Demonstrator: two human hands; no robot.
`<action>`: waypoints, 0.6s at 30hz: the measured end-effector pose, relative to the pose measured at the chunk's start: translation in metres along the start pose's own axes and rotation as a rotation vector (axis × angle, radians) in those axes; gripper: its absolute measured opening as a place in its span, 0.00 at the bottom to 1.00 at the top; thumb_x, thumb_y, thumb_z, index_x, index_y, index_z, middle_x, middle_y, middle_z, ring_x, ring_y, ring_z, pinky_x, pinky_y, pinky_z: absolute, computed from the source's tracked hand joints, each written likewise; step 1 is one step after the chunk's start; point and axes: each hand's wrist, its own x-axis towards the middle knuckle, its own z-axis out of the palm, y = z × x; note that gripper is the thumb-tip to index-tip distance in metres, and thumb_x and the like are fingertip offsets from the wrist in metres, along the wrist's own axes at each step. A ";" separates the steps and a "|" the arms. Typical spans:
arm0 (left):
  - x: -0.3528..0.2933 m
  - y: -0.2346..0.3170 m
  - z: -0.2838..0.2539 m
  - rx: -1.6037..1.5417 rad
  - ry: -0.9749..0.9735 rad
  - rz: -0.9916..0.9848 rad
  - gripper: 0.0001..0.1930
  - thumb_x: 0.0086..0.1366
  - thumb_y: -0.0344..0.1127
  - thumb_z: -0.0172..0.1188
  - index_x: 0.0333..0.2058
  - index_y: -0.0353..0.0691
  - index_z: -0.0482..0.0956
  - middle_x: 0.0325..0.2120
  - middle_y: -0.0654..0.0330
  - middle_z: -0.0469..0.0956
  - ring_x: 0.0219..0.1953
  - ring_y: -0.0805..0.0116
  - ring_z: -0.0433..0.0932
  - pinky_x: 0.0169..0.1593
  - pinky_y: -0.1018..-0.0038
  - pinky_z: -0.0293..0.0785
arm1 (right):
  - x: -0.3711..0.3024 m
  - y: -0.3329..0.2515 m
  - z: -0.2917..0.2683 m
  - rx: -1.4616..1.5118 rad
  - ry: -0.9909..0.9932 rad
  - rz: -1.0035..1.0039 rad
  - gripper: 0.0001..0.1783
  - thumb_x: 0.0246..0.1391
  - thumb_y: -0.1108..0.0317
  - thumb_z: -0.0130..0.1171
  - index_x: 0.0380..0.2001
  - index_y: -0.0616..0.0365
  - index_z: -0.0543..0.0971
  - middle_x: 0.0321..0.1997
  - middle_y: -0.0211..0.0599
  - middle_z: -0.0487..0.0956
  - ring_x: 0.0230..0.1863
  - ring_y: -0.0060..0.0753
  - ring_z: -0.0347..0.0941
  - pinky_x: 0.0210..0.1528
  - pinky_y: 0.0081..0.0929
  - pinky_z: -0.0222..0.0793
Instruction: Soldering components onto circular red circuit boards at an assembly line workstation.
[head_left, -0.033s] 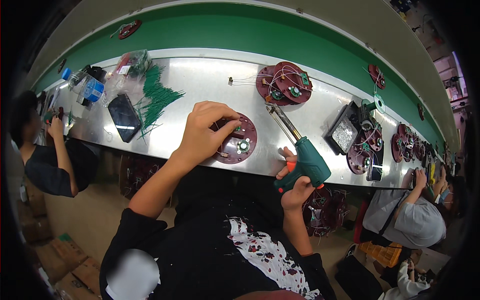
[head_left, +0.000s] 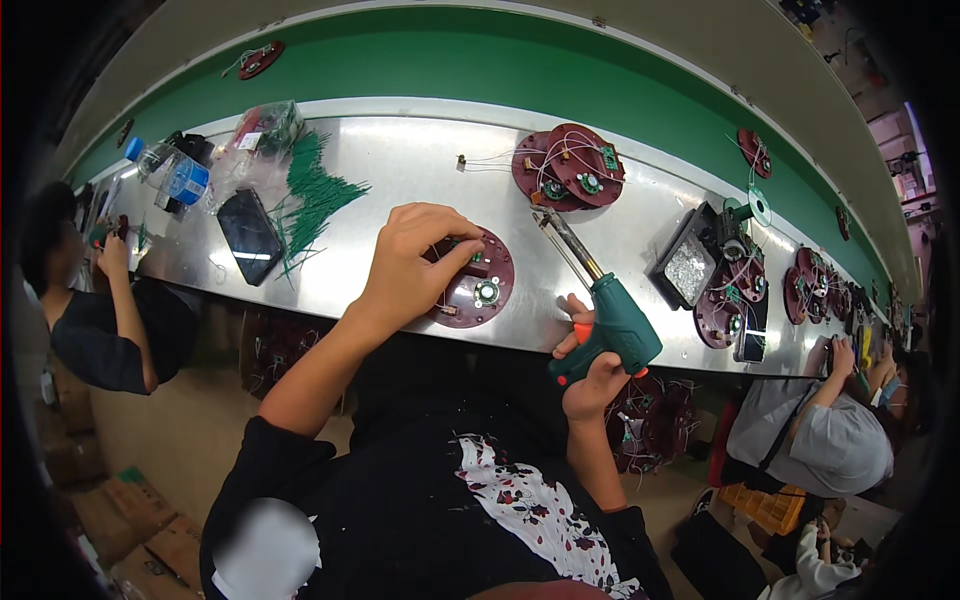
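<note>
My left hand (head_left: 415, 258) reaches over a round dark-red plate (head_left: 490, 310) on the metal bench. Its thumb and index finger pinch together above small green parts on the plate; what is between them is too small to make out. A round silver part sits on the plate near my fingers. My right hand (head_left: 585, 370) is wrapped round the grip of a green soldering gun (head_left: 622, 325) with an orange trigger. The gun's long metal tip points up and away, apart from the plate under my left hand.
Overlapping wired red plates (head_left: 590, 160) lie beyond the gun tip. Green wires (head_left: 315, 195), a phone (head_left: 250, 235) and a water bottle (head_left: 170, 172) are to the left. On the right stand a black tray (head_left: 688, 265) and a wire spool (head_left: 758, 207). Co-workers sit at both sides.
</note>
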 end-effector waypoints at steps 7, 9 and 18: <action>0.002 0.006 0.014 -0.155 -0.073 -0.120 0.09 0.56 0.31 0.74 0.37 0.41 0.90 0.51 0.56 0.81 0.49 0.60 0.80 0.55 0.68 0.72 | -0.003 0.003 -0.007 -0.006 -0.019 0.011 0.44 0.67 0.31 0.45 0.50 0.72 0.74 0.36 0.41 0.79 0.40 0.41 0.82 0.56 0.45 0.75; 0.002 0.006 0.015 -0.152 -0.097 -0.114 0.10 0.56 0.31 0.74 0.38 0.42 0.90 0.53 0.56 0.80 0.51 0.60 0.80 0.55 0.68 0.72 | -0.003 0.005 -0.007 0.007 -0.016 -0.002 0.43 0.67 0.31 0.47 0.49 0.70 0.75 0.42 0.46 0.79 0.36 0.36 0.80 0.47 0.38 0.74; -0.007 0.008 0.007 -0.093 -0.089 -0.072 0.09 0.56 0.33 0.74 0.38 0.47 0.91 0.60 0.55 0.75 0.62 0.55 0.73 0.62 0.57 0.67 | -0.003 0.009 -0.011 0.039 -0.032 -0.018 0.42 0.65 0.32 0.49 0.50 0.68 0.76 0.56 0.55 0.80 0.26 0.25 0.75 0.30 0.25 0.74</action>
